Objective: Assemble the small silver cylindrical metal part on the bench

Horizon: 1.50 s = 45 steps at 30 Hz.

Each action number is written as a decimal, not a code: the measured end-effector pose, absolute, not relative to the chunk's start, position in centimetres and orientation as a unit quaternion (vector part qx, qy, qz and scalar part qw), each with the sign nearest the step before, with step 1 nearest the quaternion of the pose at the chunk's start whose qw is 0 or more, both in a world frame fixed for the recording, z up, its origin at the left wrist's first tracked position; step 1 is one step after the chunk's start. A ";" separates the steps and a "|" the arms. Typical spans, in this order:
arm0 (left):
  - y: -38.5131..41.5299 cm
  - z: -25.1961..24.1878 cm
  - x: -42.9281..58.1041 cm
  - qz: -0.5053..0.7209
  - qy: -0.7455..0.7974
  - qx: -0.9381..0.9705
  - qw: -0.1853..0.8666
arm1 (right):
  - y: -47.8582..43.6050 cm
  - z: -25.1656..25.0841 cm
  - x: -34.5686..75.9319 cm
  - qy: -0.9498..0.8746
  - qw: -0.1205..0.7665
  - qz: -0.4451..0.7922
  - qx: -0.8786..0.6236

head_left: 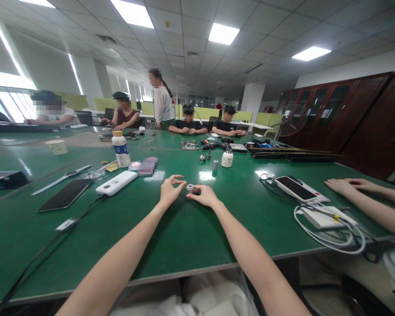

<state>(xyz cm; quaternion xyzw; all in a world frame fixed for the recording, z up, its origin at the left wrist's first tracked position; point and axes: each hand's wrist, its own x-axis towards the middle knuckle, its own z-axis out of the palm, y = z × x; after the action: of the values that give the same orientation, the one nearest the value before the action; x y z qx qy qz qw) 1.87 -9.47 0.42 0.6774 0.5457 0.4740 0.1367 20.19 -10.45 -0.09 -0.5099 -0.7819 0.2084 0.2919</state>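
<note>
A small silvery metal cylinder [190, 188] with dark openings in its top face stands upright over the green table in front of me. The thumb and fingers of my right hand [204, 195] are closed around its right side. Just to its left, my left hand [171, 190] is curved with thumb and fingers apart, holding nothing; its thumb tip is close to the cylinder, and whether they touch I cannot tell. Beyond my hands stand another metal cylinder [215, 164], some small metal parts [202, 158] and a small white jar [227, 159].
On the left of the green table [95, 259] are a white power bank [116, 183] with a cable, a dark tablet [64, 195] and a milk bottle [120, 150]. At right lie a phone [296, 188], tangled cables and another person's hands [345, 185]. Several people are across the table.
</note>
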 end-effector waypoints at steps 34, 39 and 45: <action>-10.4 1.2 3.8 0.590 0.454 0.653 0.137 | -10.7 0.1 20.1 -0.784 0.289 0.197 -0.513; -9.2 0.3 2.0 0.504 0.540 0.662 0.125 | -10.8 0.1 20.1 -0.782 0.293 0.205 -0.510; -9.0 -0.8 0.7 0.461 0.540 0.689 0.147 | -10.9 0.2 20.1 -0.780 0.295 0.212 -0.510</action>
<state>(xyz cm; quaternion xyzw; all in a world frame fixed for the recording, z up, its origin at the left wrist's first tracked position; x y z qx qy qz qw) 0.73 -8.98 -0.75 0.6886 0.5398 0.4613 0.1472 20.08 -10.87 0.19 -0.5096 -0.7798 0.2122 0.2953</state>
